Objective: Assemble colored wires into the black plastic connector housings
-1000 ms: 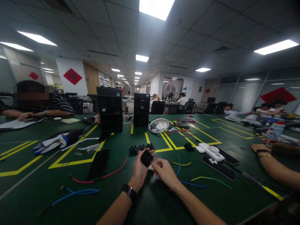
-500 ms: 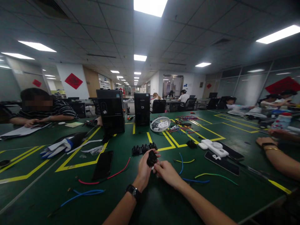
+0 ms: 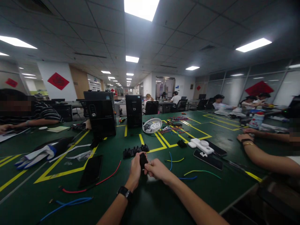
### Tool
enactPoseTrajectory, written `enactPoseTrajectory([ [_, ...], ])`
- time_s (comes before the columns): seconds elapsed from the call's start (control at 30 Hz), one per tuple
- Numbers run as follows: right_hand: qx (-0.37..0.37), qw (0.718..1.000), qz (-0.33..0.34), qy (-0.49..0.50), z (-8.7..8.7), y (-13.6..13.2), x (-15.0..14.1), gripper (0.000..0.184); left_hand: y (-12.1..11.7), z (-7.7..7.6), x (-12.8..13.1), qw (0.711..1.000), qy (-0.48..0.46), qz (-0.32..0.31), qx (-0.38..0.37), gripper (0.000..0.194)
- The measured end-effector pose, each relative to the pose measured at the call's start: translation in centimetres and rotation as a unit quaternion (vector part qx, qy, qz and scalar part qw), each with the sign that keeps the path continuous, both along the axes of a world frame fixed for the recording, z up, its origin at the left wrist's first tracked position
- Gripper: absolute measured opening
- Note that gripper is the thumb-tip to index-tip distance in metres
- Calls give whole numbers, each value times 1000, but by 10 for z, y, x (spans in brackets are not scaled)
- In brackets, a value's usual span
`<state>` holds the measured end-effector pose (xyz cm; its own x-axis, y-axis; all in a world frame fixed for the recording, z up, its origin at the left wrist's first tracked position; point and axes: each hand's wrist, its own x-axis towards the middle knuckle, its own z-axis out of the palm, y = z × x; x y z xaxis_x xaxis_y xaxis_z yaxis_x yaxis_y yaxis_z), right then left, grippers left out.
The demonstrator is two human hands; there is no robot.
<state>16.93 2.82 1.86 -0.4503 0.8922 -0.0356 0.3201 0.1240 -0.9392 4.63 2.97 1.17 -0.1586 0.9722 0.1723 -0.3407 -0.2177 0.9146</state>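
My left hand [image 3: 135,170], with a dark watch on its wrist, is closed round a small black block-like part [image 3: 143,161] above the green table. The fingers of my right hand [image 3: 156,169] are pinched together at the right side of that part; whatever lies between their tips is too small to make out. Just beyond my left hand sits a row of black terminal-like blocks [image 3: 136,151]. A similar black piece [image 3: 181,143] lies farther right. Loose wires surround my hands: a red one [image 3: 106,178], a blue one [image 3: 73,202] and a yellow-green one [image 3: 202,171].
Two black computer towers [image 3: 101,115] stand at the back, beside a white round basket [image 3: 152,125] and a heap of coloured wires [image 3: 174,128]. Phones, a white device [image 3: 201,145] and a glove [image 3: 38,155] lie around. A co-worker's arm [image 3: 257,153] rests at right.
The view has swung to the right, so the table's things appear farther left. Both hands stay together at the black part, which now shows a narrower side.
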Motion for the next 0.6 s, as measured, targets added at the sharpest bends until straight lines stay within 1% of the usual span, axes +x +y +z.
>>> enactPoseTrajectory([
  [0.07,0,1000,-10,7,-2,-1,-4,36,4,-2,0,999,13,43,7,40],
  [0.17,70,996,-49,-30,0,-4,-11,43,8,-6,0,996,-20,87,9,35],
  [0.23,109,989,-64,-74,10,-5,-17,46,9,-9,-1,990,-64,122,-7,32],
  [0.33,170,975,-57,-128,28,-10,-25,39,12,-12,-10,977,-126,166,-51,26],
  [0.4,224,959,-55,-162,29,-19,-28,35,14,-10,-22,969,-157,178,-68,26],
  [0.47,267,940,-57,-203,20,-29,-24,35,17,-5,-37,961,-189,186,-72,28],
  [0.53,293,925,-63,-234,14,-34,-14,38,18,0,-47,953,-219,194,-73,29],
  [0.57,302,920,-73,-237,16,-34,-8,39,17,1,-48,952,-229,190,-73,29],
  [0.6,311,917,-89,-232,23,-33,-5,39,16,1,-45,953,-234,178,-74,28],
])
